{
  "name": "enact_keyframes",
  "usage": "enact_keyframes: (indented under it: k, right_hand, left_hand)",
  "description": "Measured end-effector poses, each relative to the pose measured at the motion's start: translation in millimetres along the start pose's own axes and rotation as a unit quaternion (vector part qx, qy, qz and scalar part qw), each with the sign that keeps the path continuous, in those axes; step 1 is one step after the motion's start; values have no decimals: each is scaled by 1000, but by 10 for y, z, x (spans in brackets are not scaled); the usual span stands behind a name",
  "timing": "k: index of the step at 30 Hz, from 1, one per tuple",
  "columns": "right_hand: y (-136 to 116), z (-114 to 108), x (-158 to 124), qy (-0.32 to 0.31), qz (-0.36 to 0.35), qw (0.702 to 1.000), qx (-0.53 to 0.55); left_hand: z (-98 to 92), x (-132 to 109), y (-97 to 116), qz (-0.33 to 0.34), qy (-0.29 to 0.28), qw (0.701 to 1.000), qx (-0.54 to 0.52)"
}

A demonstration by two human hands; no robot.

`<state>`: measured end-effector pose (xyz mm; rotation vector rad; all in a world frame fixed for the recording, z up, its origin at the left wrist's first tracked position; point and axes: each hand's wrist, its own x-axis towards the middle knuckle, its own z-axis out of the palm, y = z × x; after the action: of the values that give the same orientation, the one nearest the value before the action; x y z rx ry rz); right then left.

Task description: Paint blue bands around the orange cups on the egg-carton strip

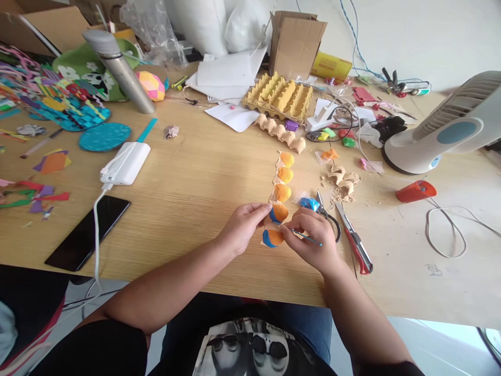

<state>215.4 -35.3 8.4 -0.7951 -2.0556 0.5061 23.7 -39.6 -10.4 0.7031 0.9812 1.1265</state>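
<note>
A strip of egg carton (272, 197) lies on the table with its row of cups covered in orange clay (282, 193). Blue clay (269, 238) covers the left side of the two nearest cups. My left hand (245, 222) pinches the strip's left edge at the second-nearest cup. Between the thumb and fingers of my right hand (315, 237) is a thin blue stick (309, 238), its rounded end pointing right. Its other end is hidden by my fingers near the gap between these cups. Just beyond that hand is a bag of blue clay (309, 202).
Scissors (326, 214) and a red utility knife (355, 243) lie right of my right hand. Carton scraps (344, 180), a red cup (415, 191) and a white fan (434, 130) stand farther right. Leftward are a phone (88, 232), a cabled power bank (126, 163) and a steel flask (123, 73).
</note>
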Motion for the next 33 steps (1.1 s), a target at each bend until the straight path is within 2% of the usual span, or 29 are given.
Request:
enact_keyframes:
  k: [5, 9, 17, 23, 29, 33]
  right_hand:
    - [21, 26, -9, 10, 5, 1000, -10]
    - [27, 37, -15, -5, 8, 999, -32]
    - [-3, 28, -23, 9, -28, 999, -34]
    - [6, 31, -24, -2, -14, 999, -33]
    - [-22, 22, 0, 61, 14, 998, 3]
    - [-33, 38, 6, 65, 23, 998, 9]
  left_hand:
    - [-2, -1, -20, 4, -5, 1000, 0]
    - [-5, -1, -32, 9, -8, 1000, 4]
    - [13, -14, 4, 8, 0, 1000, 15]
    - [13, -9, 0, 4, 3, 1000, 12]
    - [8, -21, 2, 0, -19, 1000, -1]
    - [8, -23, -17, 11, -32, 999, -17]
